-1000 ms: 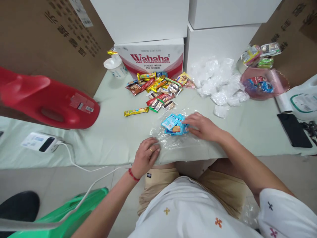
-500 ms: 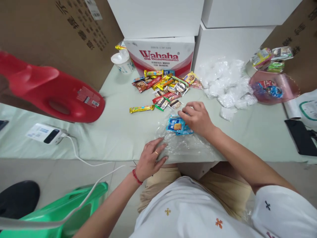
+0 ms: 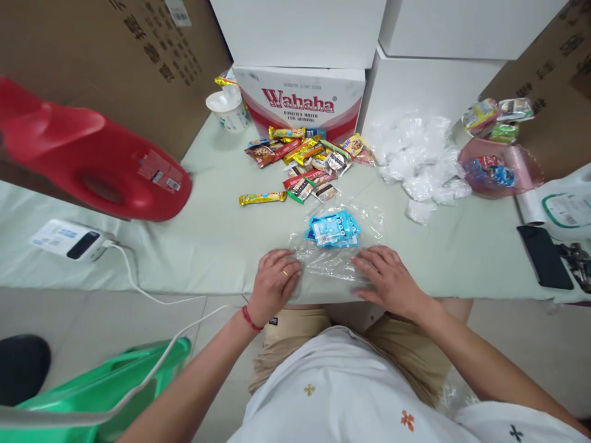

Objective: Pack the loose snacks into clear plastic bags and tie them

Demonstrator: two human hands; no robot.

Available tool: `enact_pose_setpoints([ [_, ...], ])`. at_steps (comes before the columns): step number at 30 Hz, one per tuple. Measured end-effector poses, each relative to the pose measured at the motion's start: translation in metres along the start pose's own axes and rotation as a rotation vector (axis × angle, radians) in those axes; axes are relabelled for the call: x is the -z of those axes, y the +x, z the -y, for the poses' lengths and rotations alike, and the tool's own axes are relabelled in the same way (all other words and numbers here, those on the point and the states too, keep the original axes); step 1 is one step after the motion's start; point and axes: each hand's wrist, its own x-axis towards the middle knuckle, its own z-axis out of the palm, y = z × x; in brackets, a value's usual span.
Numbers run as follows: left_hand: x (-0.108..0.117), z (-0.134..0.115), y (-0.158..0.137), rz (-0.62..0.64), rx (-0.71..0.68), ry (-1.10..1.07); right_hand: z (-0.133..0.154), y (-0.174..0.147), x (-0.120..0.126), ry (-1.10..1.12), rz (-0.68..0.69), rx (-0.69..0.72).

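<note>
A small pile of light-blue snack packets lies on a thin sheet of clear plastic film, spread near the table's front edge. My left hand is at the film's left edge, its fingers curled close together with the film at their tips. At the right edge my right hand rests with fingers apart and thumb spread, fingertips touching the film. Behind the film is a heap of mixed wrapped snacks, and a yellow snack stick lies apart at its left.
White plastic-wrapped bundles and a pink bowl with snacks are at the right, near a black phone. A red jug, a paper cup and a white charger stand left. A Wahaha carton backs the table.
My right hand has left the blue packets and moved down to the film's right edge. The top packet now shows a paler face. My left hand's fingers have drawn closer together.
</note>
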Motion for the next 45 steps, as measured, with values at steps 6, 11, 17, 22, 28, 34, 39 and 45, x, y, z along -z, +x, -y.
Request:
enact_pose_setpoints([
  [6,0.007,0.017,0.042,-0.036,0.032,0.056,-0.029,0.02,0.012,0.144,-0.124,-0.165],
  [11,0.001,0.037,0.102,-0.024,0.103,0.072,-0.074,0.067,0.026,0.261,-0.064,-0.486],
  [17,-0.016,0.059,0.15,0.042,0.194,0.093,-0.092,0.08,0.004,-0.087,0.076,-0.627],
  [22,0.015,0.047,0.146,-0.353,0.289,0.147,-0.091,0.089,0.01,-0.191,-0.045,-0.569],
  [28,0.001,-0.022,0.114,-0.238,-0.018,0.116,-0.097,0.158,0.003,-0.119,0.029,-0.522],
  [34,-0.051,-0.031,0.102,0.14,-0.018,0.069,-0.099,0.213,-0.004,0.071,0.293,-0.536],
  [39,-0.054,-0.021,0.099,0.154,-0.03,0.046,-0.083,0.198,0.012,0.188,0.182,-0.259],
  [45,-0.057,-0.012,0.096,0.112,-0.053,-0.188,-0.045,0.132,-0.013,0.192,0.2,-0.006],
])
